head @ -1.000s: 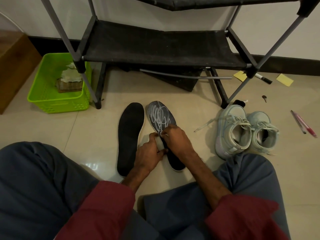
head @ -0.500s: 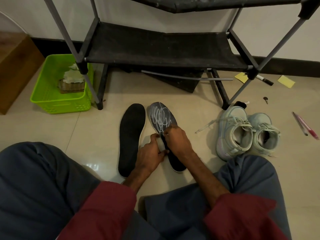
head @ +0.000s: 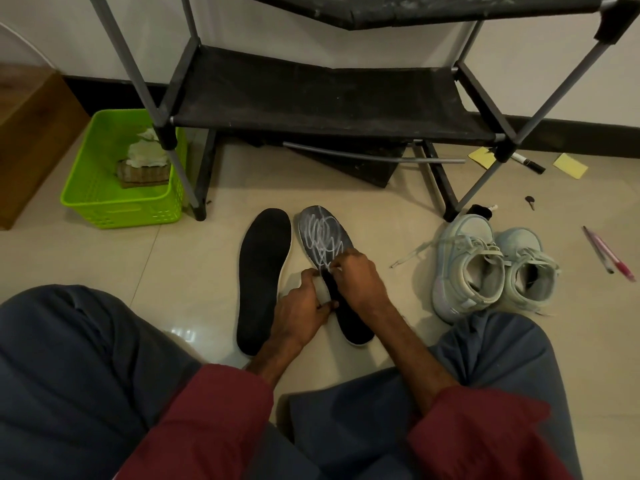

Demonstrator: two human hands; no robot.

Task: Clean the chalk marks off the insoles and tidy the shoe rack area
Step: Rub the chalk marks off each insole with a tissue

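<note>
Two dark insoles lie side by side on the tile floor. The left insole is plain black. White chalk scribbles cover the front half of the right insole. My left hand grips a small white object at the right insole's inner edge. My right hand rests over the middle of that insole, its fingertips curled and pinching a white bit at the top of the same object. What the white object is I cannot make out. Both hands hide the insole's middle.
The black shoe rack stands just beyond the insoles. A green basket holding a cloth and a brush sits at the left. A pair of pale sneakers is on the right, with pens, a marker, yellow notes and a key further off.
Both hands have crept a little up the chalked insole, staying together on the white object. The insoles themselves have not moved.
</note>
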